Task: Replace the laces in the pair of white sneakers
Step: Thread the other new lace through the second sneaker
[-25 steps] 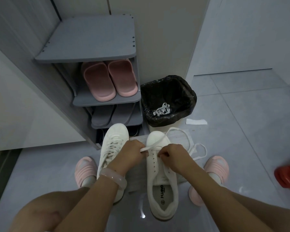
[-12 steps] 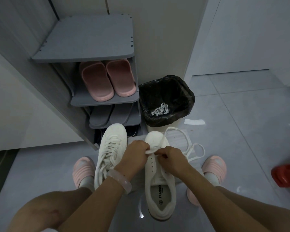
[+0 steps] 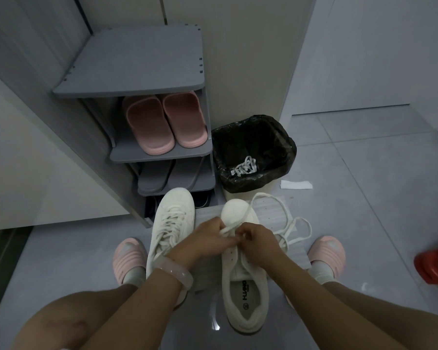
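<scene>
- The left hand (image 3: 208, 238) and the right hand (image 3: 257, 242) are meeting over the front eyelets of the right-hand sneaker (image 3: 243, 274), fingertips almost touching, each pinching a stretch of the new lace (image 3: 292, 224); likely they are working so close together in order to feed the lace end through an eyelet while steadying the flap.
- Which eyelet is being threaded I cannot tell, since the knuckles are hiding it.
- The rest of that lace is trailing loose toward 1 and 2 o'clock from the hands, looping over a pale mat (image 3: 271, 213), probably left slack so it can be drawn through freely.
- This sneaker is sitting toe-away at centre, white, its tongue open, most eyelets bare and a printed insole showing toward 6 o'clock.
- The other sneaker (image 3: 171, 223) is lying just beside it at 9 o'clock, already criss-crossed with lace, so about half the job looks done.
- A bin (image 3: 254, 152) with a black liner is standing at 12 o'clock, holding a bundled lace (image 3: 244, 166), presumably a discarded old one.
- A grey shoe rack (image 3: 137, 69) is standing at 11 o'clock, carrying pink slippers (image 3: 166, 122).
</scene>
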Demonstrator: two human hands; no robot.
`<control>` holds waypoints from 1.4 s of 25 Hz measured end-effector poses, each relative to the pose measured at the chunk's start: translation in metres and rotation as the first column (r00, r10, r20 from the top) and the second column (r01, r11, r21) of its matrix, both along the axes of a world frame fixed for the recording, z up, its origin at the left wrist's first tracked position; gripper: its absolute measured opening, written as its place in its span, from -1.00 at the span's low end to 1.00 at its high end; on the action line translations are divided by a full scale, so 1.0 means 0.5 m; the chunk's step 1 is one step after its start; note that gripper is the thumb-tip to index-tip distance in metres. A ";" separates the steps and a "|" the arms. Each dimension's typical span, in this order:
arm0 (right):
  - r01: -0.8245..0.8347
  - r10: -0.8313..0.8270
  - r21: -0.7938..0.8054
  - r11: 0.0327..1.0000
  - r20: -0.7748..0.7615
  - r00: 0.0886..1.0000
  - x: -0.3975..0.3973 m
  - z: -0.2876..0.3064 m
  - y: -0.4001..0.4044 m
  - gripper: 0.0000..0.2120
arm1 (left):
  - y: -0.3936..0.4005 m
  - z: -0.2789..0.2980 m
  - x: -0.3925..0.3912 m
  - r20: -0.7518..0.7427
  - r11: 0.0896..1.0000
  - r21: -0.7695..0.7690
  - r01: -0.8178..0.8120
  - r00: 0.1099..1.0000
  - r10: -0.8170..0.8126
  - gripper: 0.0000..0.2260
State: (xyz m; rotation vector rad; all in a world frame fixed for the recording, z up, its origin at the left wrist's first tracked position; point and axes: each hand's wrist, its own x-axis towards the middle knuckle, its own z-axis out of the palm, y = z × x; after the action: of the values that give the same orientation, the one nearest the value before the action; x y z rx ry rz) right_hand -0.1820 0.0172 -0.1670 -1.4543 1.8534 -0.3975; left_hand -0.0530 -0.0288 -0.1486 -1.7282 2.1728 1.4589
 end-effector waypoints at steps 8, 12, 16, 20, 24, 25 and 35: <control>0.773 -0.649 0.058 0.631 0.585 0.486 -0.118 0.111 -0.004 -0.76 | 0.005 -0.002 0.008 0.003 0.950 0.223 -0.219 0.975 0.224 -0.45; 0.952 -0.510 -0.032 0.304 0.839 0.191 -0.239 0.204 -0.019 -0.74 | 0.010 -0.003 0.014 0.005 0.945 0.233 -0.230 0.972 0.235 -0.50; 0.401 -0.384 -0.275 0.874 0.117 0.916 -0.188 0.175 -0.026 -0.77 | 0.011 0.005 0.007 0.000 0.963 0.204 -0.176 0.984 0.180 -0.64; -0.251 0.257 0.058 0.966 -0.283 0.924 -0.053 0.071 0.011 -0.77 | 0.016 0.001 0.000 0.016 0.989 0.054 -0.134 0.991 0.133 -0.80; -0.203 0.170 -0.027 0.979 -0.447 0.878 -0.006 0.038 0.010 -0.78 | 0.014 0.004 0.003 0.027 0.996 -0.040 -0.077 0.997 0.078 -0.85; -0.207 0.173 -0.019 0.978 -0.475 0.863 -0.001 0.039 0.007 -0.81 | 0.012 0.005 0.003 0.025 0.996 -0.050 -0.071 0.997 0.072 -0.85; 0.511 -0.637 -0.447 0.734 -0.193 0.747 -0.189 0.134 0.016 -0.90 | 0.007 0.002 0.008 -0.045 0.978 0.087 -0.191 0.980 0.195 -0.91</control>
State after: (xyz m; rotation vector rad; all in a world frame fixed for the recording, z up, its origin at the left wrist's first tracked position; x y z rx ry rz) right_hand -0.2763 0.0252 -0.0998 -1.1711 2.6370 -0.8935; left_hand -0.0492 -0.0252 -0.1474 -1.9407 1.9848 1.6291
